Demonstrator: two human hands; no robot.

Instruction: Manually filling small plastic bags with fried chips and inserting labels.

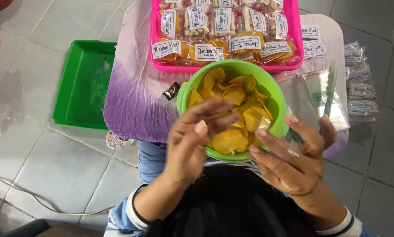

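Grey tiled floor (52,145), daylight-lit. Small tabletop (135,101) under white-purple cloth. Green tray (80,87) on floor left; thin cable (39,204) near it.

There is one view only, from a camera worn on the person's head, so no second view shares any part of the scene. It faces almost straight down and sits close above the hands: the left hand (196,138) and the right hand (296,156) fill the lower middle of the picture, with the person's own dark-clad chest at the bottom edge. Just beyond the fingertips lies the round green plastic bowl of yellow chips (276,94), and farther past it the pink plastic tray of labelled snack packets (155,44) is cut by the top edge. To the left of the left hand, grey floor tiles (39,145) show far below.
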